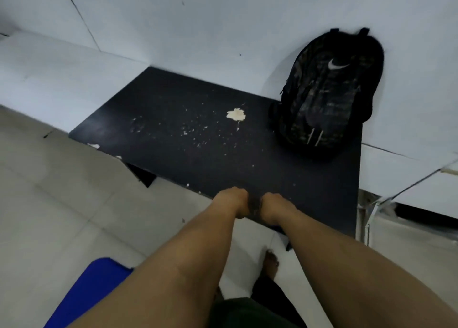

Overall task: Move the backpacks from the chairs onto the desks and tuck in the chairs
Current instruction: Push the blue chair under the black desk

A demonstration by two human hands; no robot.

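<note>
At the desk's (198,139) near edge, something dark, probably a chair back, is being gripped by both hands (230,201) (269,204), fingers curled; it should be pushed straight under, square to the desk.

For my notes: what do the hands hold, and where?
Both hands, left and right, grip something dark at the desk's near edge; what it is cannot be told.

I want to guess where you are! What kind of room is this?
Probably a study room or classroom: a black desk against white partition walls, a black backpack leaning on it, and a tiled floor.
</note>
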